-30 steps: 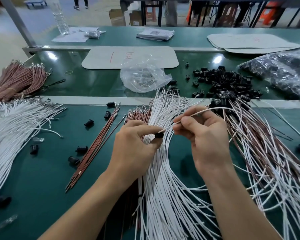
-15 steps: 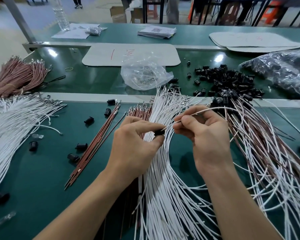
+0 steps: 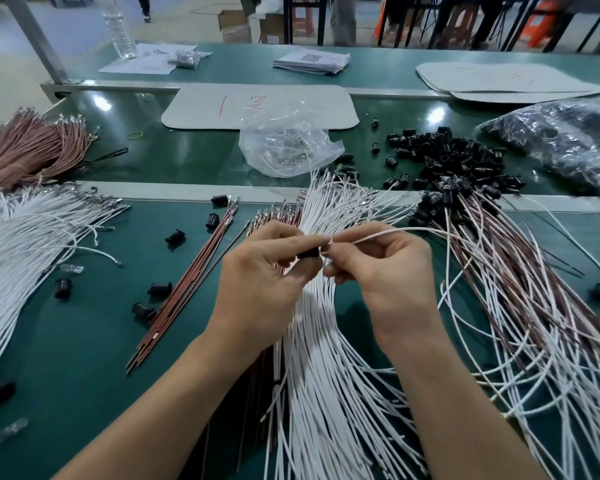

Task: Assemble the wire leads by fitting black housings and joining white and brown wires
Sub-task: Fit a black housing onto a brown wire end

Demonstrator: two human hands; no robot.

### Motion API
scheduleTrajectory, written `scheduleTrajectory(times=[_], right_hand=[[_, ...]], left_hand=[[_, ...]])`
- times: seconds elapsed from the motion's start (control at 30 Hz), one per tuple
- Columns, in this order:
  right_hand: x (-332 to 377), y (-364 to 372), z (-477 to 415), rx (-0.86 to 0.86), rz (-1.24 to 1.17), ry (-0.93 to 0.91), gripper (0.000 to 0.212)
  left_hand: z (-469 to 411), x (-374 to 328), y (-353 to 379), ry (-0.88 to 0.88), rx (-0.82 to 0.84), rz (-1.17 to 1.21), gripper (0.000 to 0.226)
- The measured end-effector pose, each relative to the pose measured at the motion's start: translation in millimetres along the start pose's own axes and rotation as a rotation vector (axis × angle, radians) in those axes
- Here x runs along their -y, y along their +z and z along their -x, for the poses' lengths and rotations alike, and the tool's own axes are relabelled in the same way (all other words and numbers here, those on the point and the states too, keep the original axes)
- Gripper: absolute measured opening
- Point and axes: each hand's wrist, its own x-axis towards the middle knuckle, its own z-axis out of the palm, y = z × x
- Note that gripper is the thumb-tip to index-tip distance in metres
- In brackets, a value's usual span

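**Hands**
- L hand (image 3: pixel 267 282): thumb and forefinger pinch one black housing (image 3: pixel 307 253), held clear of the table (image 3: pixel 66 341) at approx. centre of view. Other fingers are curled under.
- R hand (image 3: pixel 385 271): thumb and forefinger pinch a white wire (image 3: pixel 395 232) close to its tip. Other fingers are curled.
- The wire tip meets the housing's right end. Whether it is seated inside, cannot tell; fingers cover the joint.
- From the R hand the wire arcs away to the right.
- The hands are close together, fingertips nearly touching.

**Stock on table**
- White bundle (image 3: pixel 312 358): directly below the hands, fanned from mid-table toward the near edge.
- Brown bundle (image 3: pixel 278 216): just left of it, partly under the L hand.
- Brown strip (image 3: pixel 184 289): a few straight brown wires lying diagonally, left of the L hand.
- Loose housings (image 3: pixel 174 235): several scattered beside the strip.
- Mixed leads (image 3: pixel 534 306): right side, white and brown wires w/ black housings on their far ends.
- Housing pile (image 3: pixel 440 154): far right-centre, beyond the metal divider.
- Clear bag (image 3: pixel 284 143): left of the pile, holds small metal parts.
- Dark bag (image 3: pixel 561 143): far right.
- 2nd white bundle (image 3: pixel 25 233): left edge.
- 2nd brown bundle (image 3: pixel 32 150): behind it, tied.
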Motion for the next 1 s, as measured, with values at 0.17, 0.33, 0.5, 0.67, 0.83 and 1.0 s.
scheduleTrajectory(times=[0.17,0.33,0.5,0.67,0.83,1.0], right_hand=[[-7,6,2,-0.035,0.131,-0.023,0.016],[-8,12,5,0.087,0.258,-0.049,0.011],[2,-2,-3,-0.071,0.067,0.029,0.013],[18,-28,-14,-0.266,-0.414,0.087,0.017],[22,-38,-17,-0.416,-0.477,0.113,0.023],[20,-41,-18,-0.527,-0.557,0.172,0.015]], left_hand=[[2,0,2,-0.009,-0.067,0.020,0.050],[2,4,-3,0.033,-0.084,-0.004,0.046],[-5,5,-11,-0.002,-0.145,-0.017,0.031],[-20,15,-39,-0.105,-0.497,-0.250,0.012],[-32,27,-67,-0.276,-0.721,-0.216,0.015],[-37,31,-82,-0.364,-0.840,-0.208,0.016]])
